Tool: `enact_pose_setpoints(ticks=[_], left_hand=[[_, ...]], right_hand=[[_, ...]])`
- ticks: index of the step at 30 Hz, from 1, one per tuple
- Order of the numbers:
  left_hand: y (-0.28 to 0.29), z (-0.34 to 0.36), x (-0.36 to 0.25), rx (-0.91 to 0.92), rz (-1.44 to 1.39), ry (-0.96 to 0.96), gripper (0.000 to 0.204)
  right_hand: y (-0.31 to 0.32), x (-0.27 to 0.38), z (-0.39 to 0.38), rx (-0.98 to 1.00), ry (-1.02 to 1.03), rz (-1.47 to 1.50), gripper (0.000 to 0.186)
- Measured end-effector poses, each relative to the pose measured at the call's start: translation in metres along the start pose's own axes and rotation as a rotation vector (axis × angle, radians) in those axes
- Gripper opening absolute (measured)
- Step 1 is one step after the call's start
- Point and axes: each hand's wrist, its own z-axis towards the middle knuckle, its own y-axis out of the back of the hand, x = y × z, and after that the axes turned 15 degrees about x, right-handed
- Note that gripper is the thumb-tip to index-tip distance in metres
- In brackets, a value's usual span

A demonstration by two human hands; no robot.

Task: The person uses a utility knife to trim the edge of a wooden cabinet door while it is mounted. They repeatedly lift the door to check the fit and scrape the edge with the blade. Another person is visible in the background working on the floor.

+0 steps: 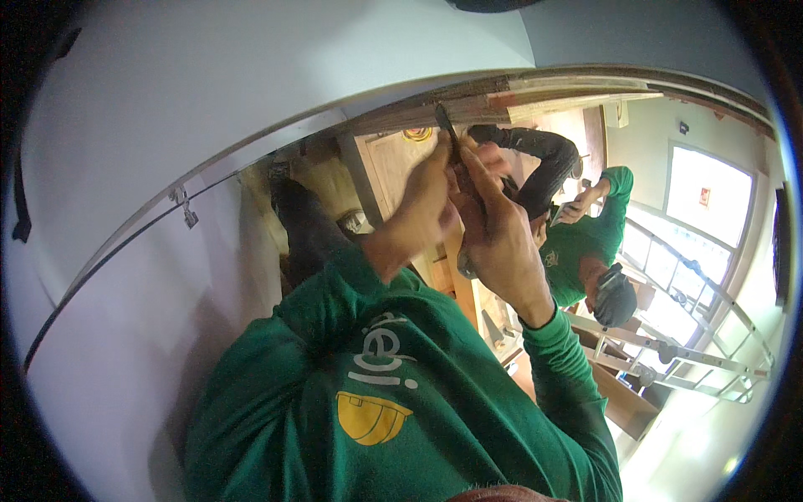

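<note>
Both my hands are raised close together in front of my chest, below a wooden beam. A dark, narrow, flat-bladed tool points up from between them, its tip against or just in front of the beam; I cannot tell which. My left hand, smeared by motion, closes its fingers round the lower part of this tool. My right hand is curled beside it, the index finger stretched up along the tool. A small rounded grey end shows under the right palm; what it belongs to is hidden.
At the right, a co-worker in green with a grey cap holds a phone-like object. An aluminium ladder stands by a bright window. A metal rail with a bracket runs along the pale wall at the left.
</note>
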Motion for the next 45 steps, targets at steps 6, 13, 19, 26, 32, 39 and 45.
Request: enact_pose_setpoints(ticks=[6,13,19,26,32,39,45], left_hand=[[-0.023,-0.018,0.025,0.022,-0.29,0.079,0.065],[-0.035,-0.013,0.024,0.009,-0.252,0.04,0.058],[-0.006,0.003,0.002,0.016,-0.075,-0.062,0.053],[-0.028,-0.007,0.007,-0.051,-0.301,0.036,0.065],[-0.022,-0.013,0.019,0.139,-0.403,0.022,0.066],[-0.034,-0.017,0.017,0.065,-0.301,0.061,0.065],[-0.067,-0.026,0.013,0.1,-0.208,-0.02,0.059]], right_hand=[[0.017,0.024,-0.003,0.066,-0.135,-0.038,0.048],[0.025,0.022,-0.004,0.082,-0.113,0.033,0.047],[0.017,0.015,0.031,0.109,-0.072,-0.038,0.051],[0.034,0.034,0.019,0.188,-0.085,-0.127,0.052],[0.032,0.031,0.009,0.149,-0.03,-0.217,0.059],[0.038,0.043,0.009,0.167,-0.078,-0.177,0.052],[0.048,0.044,-0.011,0.11,-0.017,-0.059,0.047]])
